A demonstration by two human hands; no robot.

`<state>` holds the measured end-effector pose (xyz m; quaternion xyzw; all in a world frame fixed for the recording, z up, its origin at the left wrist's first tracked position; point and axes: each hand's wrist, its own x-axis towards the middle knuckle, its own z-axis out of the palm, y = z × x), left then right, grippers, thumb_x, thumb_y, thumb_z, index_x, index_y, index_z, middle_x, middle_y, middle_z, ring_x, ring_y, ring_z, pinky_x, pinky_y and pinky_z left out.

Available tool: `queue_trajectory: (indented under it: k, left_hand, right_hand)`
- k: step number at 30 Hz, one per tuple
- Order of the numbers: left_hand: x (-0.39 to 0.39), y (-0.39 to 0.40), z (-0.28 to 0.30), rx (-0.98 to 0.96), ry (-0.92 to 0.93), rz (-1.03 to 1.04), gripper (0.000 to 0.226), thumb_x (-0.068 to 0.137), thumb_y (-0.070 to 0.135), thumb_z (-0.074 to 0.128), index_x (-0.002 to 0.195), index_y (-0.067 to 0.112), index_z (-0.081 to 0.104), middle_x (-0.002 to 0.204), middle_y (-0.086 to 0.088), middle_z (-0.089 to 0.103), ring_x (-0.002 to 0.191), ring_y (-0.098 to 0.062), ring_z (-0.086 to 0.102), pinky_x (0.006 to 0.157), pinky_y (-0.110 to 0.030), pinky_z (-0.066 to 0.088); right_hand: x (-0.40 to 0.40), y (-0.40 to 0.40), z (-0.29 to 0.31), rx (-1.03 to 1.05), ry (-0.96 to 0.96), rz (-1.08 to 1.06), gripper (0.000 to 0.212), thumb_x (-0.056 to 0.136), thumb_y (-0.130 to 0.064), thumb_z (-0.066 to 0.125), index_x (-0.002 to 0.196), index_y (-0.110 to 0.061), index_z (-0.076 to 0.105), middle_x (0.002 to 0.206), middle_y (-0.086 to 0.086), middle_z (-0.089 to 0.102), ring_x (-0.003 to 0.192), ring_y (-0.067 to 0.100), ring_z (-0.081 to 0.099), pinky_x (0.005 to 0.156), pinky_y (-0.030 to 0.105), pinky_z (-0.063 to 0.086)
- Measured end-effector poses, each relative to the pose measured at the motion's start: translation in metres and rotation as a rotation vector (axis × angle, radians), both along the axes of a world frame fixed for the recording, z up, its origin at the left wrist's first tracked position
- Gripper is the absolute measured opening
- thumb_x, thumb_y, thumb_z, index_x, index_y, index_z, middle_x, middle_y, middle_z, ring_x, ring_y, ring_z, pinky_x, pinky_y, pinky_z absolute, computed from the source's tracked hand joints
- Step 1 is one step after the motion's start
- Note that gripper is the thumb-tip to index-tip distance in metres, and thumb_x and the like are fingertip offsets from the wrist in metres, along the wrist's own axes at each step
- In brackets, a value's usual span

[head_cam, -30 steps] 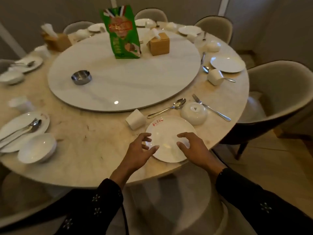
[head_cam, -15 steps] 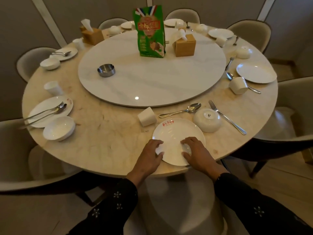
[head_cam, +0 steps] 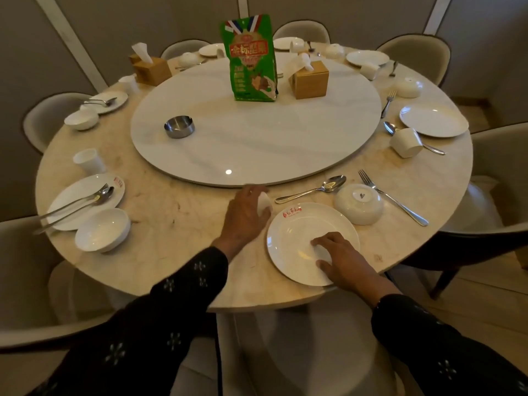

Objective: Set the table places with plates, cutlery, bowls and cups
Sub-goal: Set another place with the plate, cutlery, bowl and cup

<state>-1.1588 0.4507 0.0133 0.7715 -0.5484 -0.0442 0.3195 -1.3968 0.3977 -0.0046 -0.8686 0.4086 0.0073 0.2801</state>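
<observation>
A white plate (head_cam: 297, 227) with a red mark lies near the table's front edge. My right hand (head_cam: 341, 257) rests flat on its near right part, fingers spread. My left hand (head_cam: 244, 211) has closed around the small white cup (head_cam: 264, 202) lying on its side just left of the plate. Behind the plate a spoon (head_cam: 314, 190) lies on the table. An upturned white bowl (head_cam: 358, 203) sits to the plate's right, with a fork (head_cam: 391, 197) beyond it.
A round marble turntable (head_cam: 257, 144) fills the middle of the table, carrying a steel ashtray (head_cam: 179, 126), a green bag (head_cam: 250, 58) and a tissue box (head_cam: 308, 80). Other place settings ring the table (head_cam: 177, 224). Chairs (head_cam: 503, 195) stand around it.
My left hand left the plate's left rim and moved up to the tipped cup, closing on it. My right hand stayed on the plate. The view shifted left.
</observation>
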Motion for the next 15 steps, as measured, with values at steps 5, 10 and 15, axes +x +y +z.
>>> queue_trajectory:
  k: [5,10,15]
  left_hand:
    - [0.030,-0.028,0.003,0.358,-0.039,-0.049,0.063,0.078,0.040,0.073,0.135,0.031,0.047,0.139,-0.005,0.044,0.126,-0.026,0.046,0.101,-0.046,0.043]
    - [0.020,-0.020,-0.002,0.401,-0.112,-0.005,0.050,0.076,0.031,0.075,0.120,0.030,0.051,0.135,0.000,0.048,0.122,-0.027,0.046,0.095,-0.043,0.046]
    - [0.015,0.005,0.008,0.309,-0.028,0.112,0.037,0.074,0.027,0.078,0.098,0.019,0.051,0.123,-0.001,0.048,0.101,-0.023,0.054,0.074,-0.029,0.044]
  right_hand:
    - [-0.003,-0.001,-0.004,-0.008,0.002,0.044,0.051,0.095,-0.030,0.054,0.143,-0.030,0.038,0.150,0.000,0.029,0.136,0.021,0.034,0.111,0.036,0.034]
    - [-0.003,0.002,-0.012,-0.079,0.156,0.182,0.061,0.101,-0.040,0.034,0.153,-0.034,0.002,0.162,0.004,-0.004,0.149,0.028,0.002,0.119,0.042,0.011]
    - [0.013,-0.001,-0.020,-0.162,0.215,0.258,0.064,0.102,-0.045,0.021,0.151,-0.028,-0.016,0.159,0.014,-0.018,0.147,0.034,-0.014,0.120,0.046,-0.003]
